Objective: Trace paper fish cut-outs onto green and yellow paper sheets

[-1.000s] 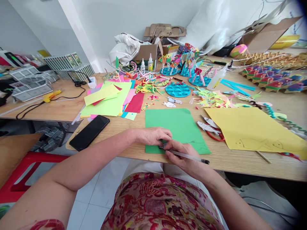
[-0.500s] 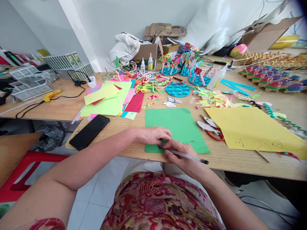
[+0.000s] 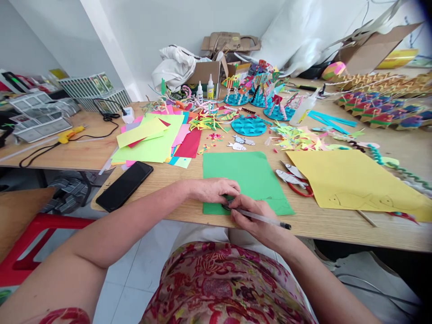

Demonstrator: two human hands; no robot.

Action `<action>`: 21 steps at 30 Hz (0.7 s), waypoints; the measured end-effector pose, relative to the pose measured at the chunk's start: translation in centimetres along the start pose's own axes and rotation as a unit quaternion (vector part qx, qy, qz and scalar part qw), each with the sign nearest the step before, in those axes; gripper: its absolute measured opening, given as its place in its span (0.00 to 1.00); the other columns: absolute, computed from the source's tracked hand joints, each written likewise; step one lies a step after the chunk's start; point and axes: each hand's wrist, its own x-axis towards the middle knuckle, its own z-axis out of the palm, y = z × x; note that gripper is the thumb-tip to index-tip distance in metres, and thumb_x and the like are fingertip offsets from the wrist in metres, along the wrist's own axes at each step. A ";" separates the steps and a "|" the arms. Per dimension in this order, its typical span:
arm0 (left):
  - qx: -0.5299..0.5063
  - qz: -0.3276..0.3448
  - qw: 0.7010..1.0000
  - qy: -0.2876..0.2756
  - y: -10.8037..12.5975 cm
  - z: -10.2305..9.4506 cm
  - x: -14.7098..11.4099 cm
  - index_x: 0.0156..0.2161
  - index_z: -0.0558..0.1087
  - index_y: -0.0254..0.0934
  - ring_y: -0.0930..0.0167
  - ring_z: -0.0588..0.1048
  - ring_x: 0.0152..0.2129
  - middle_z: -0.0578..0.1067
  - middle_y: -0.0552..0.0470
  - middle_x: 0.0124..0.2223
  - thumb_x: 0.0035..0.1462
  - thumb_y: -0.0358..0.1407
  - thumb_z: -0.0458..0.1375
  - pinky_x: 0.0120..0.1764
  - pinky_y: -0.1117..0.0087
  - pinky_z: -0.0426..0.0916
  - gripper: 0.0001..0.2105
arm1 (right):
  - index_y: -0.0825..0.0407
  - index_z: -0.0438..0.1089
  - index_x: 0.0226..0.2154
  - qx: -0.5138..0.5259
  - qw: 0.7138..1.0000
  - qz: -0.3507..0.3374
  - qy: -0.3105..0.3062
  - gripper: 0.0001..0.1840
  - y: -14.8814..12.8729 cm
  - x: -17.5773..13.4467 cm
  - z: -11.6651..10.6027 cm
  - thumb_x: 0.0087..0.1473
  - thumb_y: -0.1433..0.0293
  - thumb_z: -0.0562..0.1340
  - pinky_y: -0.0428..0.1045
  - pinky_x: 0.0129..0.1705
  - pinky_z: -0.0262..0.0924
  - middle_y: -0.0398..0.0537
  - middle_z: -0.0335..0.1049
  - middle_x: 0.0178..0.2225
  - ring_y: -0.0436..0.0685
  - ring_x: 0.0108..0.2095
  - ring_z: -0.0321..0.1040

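Note:
My right hand (image 3: pixel 253 213) grips a pen (image 3: pixel 272 219) with a clear barrel and a dark end cap, its tip low over a green sheet of paper (image 3: pixel 234 168). Beside it, my left hand (image 3: pixel 216 190) presses down on the sheet with bent fingers. A small dark-edged piece shows under those fingertips, mostly hidden. Faint pencil-like outlines run along the sheet's lower right. To the right lie white fish cutouts (image 3: pixel 290 178) over red-handled scissors (image 3: pixel 305 191). A yellow sheet (image 3: pixel 340 175) carries drawn fish outlines near its lower edge.
A black phone (image 3: pixel 124 185) lies left of the green sheet, below stacked coloured paper (image 3: pixel 145 148). Behind are more fish cutouts (image 3: pixel 238 146), a blue disc (image 3: pixel 249 126), paper scraps (image 3: pixel 302 138) and glue bottles (image 3: pixel 210 87). A red stool (image 3: pixel 30 256) stands at lower left.
Both hands keep nearly the same place on the green sheet, with the pen still in the right one. The whole view has shifted very slightly.

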 end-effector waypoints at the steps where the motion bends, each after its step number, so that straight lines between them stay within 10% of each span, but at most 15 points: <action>1: -0.002 0.000 1.000 0.001 0.1 0.0 0.0 0.27 0.67 0.35 0.70 0.67 0.42 0.67 0.50 0.41 0.50 0.19 0.53 0.47 0.73 0.60 0.09 | 0.51 0.65 0.28 -0.001 1.000 -0.001 0.003 0.05 0.0 0.0 0.0 0.50 0.71 0.53 0.43 0.22 0.50 0.39 0.66 0.20 0.48 0.19 0.59; 21: -0.041 -0.004 0.999 0.010 -0.2 0.0 0.1 0.27 0.69 0.35 0.71 0.67 0.40 0.67 0.52 0.39 0.48 0.17 0.52 0.45 0.73 0.60 0.11 | 0.50 0.64 0.28 -0.011 1.000 0.007 0.008 0.05 0.0 0.0 0.1 0.50 0.71 0.53 0.43 0.22 0.50 0.39 0.67 0.20 0.48 0.19 0.59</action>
